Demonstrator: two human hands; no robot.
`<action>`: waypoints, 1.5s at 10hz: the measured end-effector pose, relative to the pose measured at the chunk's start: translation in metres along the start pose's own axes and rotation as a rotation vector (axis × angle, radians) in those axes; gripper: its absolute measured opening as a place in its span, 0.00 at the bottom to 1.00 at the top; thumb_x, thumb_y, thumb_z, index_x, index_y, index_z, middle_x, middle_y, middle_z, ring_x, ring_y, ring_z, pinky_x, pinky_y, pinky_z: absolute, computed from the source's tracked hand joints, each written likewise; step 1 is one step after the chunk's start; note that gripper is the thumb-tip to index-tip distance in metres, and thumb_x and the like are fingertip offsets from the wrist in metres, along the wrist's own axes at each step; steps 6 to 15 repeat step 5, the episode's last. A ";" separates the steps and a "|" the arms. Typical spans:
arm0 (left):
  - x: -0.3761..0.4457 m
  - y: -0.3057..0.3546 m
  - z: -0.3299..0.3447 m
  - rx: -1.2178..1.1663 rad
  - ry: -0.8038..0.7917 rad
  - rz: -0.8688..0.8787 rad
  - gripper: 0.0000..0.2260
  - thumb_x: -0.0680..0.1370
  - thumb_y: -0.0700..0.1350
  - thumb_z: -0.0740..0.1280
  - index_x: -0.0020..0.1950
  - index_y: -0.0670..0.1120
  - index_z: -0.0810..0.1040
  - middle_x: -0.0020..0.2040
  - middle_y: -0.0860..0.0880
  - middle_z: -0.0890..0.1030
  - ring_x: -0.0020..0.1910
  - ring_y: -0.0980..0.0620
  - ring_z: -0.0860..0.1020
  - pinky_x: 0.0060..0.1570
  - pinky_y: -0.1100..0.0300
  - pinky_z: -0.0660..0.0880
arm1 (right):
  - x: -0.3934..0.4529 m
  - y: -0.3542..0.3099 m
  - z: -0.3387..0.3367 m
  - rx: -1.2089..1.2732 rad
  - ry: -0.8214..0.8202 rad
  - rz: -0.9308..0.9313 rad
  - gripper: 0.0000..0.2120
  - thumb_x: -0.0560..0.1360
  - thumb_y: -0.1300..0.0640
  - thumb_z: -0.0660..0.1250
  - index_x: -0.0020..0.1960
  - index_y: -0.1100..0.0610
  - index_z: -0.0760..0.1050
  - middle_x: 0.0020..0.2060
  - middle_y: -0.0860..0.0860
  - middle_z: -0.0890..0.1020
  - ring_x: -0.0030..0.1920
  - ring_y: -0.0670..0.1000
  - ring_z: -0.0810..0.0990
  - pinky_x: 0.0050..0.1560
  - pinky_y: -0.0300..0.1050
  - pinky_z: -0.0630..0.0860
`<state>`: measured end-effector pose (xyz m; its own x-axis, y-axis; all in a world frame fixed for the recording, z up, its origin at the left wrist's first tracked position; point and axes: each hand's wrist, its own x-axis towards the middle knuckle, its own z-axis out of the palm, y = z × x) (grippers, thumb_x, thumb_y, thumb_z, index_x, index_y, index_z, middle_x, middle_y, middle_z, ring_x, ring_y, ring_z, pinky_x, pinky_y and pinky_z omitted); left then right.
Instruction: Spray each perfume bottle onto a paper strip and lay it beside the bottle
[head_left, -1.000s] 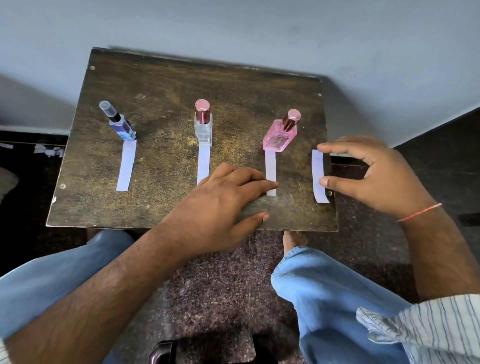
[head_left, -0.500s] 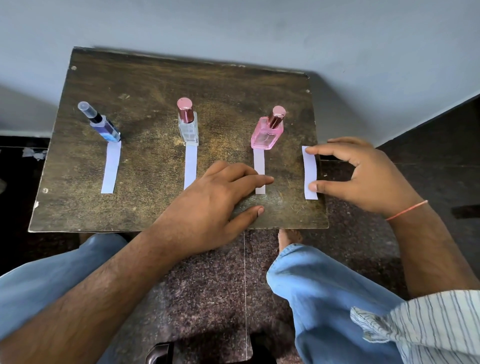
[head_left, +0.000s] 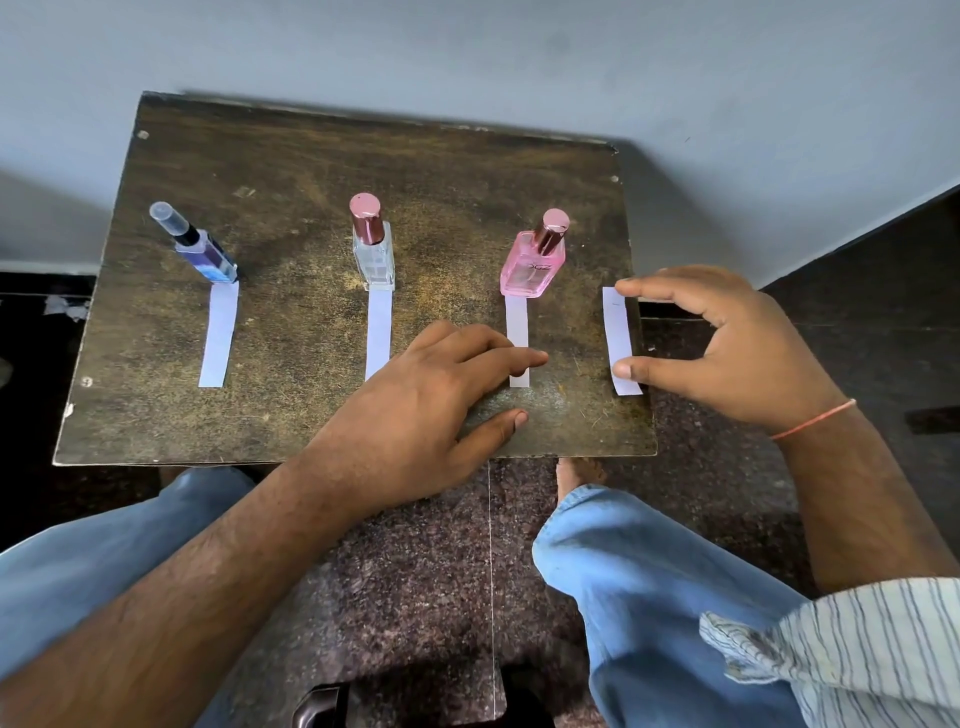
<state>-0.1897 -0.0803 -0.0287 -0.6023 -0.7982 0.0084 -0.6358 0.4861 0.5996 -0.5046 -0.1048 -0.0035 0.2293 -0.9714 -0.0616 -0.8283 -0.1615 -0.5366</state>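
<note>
Fingers: R hand (head_left: 737, 343) pinches spare strip (head_left: 619, 340) by its ends; L hand (head_left: 415, 410) flat on counter (head_left: 311, 156).
Tip: lift strip gently, w/o creasing.

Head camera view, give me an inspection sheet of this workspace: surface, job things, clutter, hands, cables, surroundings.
Surface: worn dark wooden table, scuffed.
Job's things: blue bottle, clear bottle and pink bottle stand in a row, all capped; a paper strip lies in front of each, left strip, middle strip, pink bottle's strip. A fourth strip lies at the table's right edge.
Clutter: nothing seen.
Hands: left hand rests flat, fingers on the pink bottle's strip; right hand touches the fourth strip's two ends with forefinger and thumb.
Cables: nothing seen.
Surroundings: pale wall, dark speckled floor.
</note>
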 end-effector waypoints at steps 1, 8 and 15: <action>-0.001 -0.001 0.000 0.000 0.001 0.003 0.23 0.84 0.57 0.66 0.79 0.56 0.73 0.67 0.57 0.78 0.65 0.55 0.73 0.67 0.54 0.75 | -0.002 -0.002 0.000 -0.007 0.027 0.002 0.29 0.70 0.44 0.81 0.71 0.44 0.81 0.62 0.31 0.79 0.69 0.43 0.75 0.74 0.45 0.69; -0.015 0.032 -0.003 0.205 0.225 -0.067 0.23 0.84 0.55 0.67 0.78 0.50 0.73 0.64 0.48 0.77 0.60 0.45 0.77 0.56 0.46 0.81 | -0.003 -0.057 0.032 -0.248 0.180 0.061 0.40 0.81 0.38 0.65 0.86 0.56 0.60 0.85 0.54 0.64 0.84 0.61 0.60 0.80 0.66 0.64; -0.015 0.032 -0.003 0.205 0.225 -0.067 0.23 0.84 0.55 0.67 0.78 0.50 0.73 0.64 0.48 0.77 0.60 0.45 0.77 0.56 0.46 0.81 | -0.003 -0.057 0.032 -0.248 0.180 0.061 0.40 0.81 0.38 0.65 0.86 0.56 0.60 0.85 0.54 0.64 0.84 0.61 0.60 0.80 0.66 0.64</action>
